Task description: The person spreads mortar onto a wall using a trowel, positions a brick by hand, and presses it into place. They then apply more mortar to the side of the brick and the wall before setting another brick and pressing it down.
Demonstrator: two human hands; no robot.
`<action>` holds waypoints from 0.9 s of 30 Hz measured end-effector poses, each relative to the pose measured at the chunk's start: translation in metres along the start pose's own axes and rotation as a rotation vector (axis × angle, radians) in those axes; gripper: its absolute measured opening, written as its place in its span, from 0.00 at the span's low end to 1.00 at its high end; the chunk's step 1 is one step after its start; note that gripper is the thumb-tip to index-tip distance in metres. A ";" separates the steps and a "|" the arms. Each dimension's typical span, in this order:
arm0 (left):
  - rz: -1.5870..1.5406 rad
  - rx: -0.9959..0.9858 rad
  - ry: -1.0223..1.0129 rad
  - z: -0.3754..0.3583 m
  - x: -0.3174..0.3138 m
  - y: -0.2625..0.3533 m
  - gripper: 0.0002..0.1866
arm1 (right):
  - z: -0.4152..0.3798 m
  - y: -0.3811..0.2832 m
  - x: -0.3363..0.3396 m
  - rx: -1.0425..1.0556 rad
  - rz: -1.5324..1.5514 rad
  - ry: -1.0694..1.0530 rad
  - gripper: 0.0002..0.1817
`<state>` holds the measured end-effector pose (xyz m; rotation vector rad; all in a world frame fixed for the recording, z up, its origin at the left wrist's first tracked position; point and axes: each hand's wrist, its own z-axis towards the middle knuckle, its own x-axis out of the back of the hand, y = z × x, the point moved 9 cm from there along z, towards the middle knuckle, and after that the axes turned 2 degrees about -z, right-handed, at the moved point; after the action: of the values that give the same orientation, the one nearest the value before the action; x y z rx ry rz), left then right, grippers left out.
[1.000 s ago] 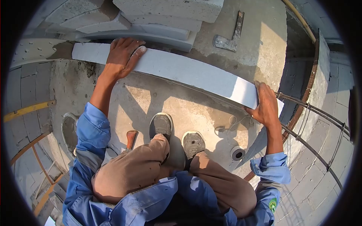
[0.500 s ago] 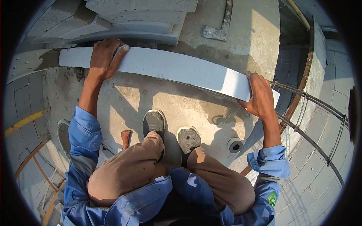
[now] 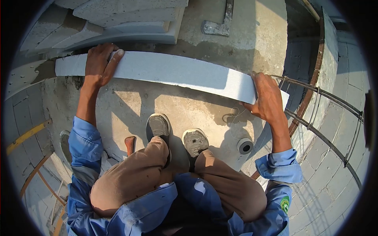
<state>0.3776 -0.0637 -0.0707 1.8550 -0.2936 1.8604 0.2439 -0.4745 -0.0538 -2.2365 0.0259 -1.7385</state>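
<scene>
A long white block [image 3: 169, 70] stretches across the view above my shoes, its left end against a grey, mortar-smeared block [image 3: 27, 76]. My left hand [image 3: 101, 65] grips it near the left end, thumb on the top face and fingers over the far edge. Near the right end, my right hand [image 3: 267, 96] is wrapped over the block in the same way. The undersides of the block and the fingertips on the far side are hidden.
Stacked pale blocks [image 3: 130, 17] stand at the upper left. An L-shaped metal tool [image 3: 216, 28] lies beyond the block. A string spool [image 3: 245, 146] and a wooden handle [image 3: 130, 145] are near my shoes. Steel bars [image 3: 330, 145] curve along the right, a yellow level [image 3: 27, 136] at left.
The view has shifted slightly, so the block, both hands and the surroundings appear a little further left. Both hands keep their hold on the block.
</scene>
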 end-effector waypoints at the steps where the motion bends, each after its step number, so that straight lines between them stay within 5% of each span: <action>1: 0.003 0.006 -0.004 -0.001 -0.001 -0.001 0.22 | 0.000 0.000 -0.002 0.006 0.004 -0.003 0.45; 18: 0.027 0.008 -0.007 -0.004 -0.004 -0.002 0.21 | -0.004 -0.001 -0.002 -0.047 -0.009 0.007 0.51; 24: 0.024 -0.020 0.031 -0.003 0.007 0.004 0.23 | -0.030 0.017 0.032 -0.012 0.055 0.297 0.48; 26: 0.032 -0.040 0.044 -0.003 0.001 0.002 0.21 | -0.072 0.075 0.047 -0.494 0.183 0.496 0.43; 27: 0.011 -0.105 0.061 -0.003 0.002 0.005 0.20 | -0.091 0.087 0.046 -0.537 0.159 0.516 0.39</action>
<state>0.3726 -0.0657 -0.0680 1.7268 -0.3743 1.8683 0.1854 -0.5878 -0.0124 -1.9412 0.8467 -2.3665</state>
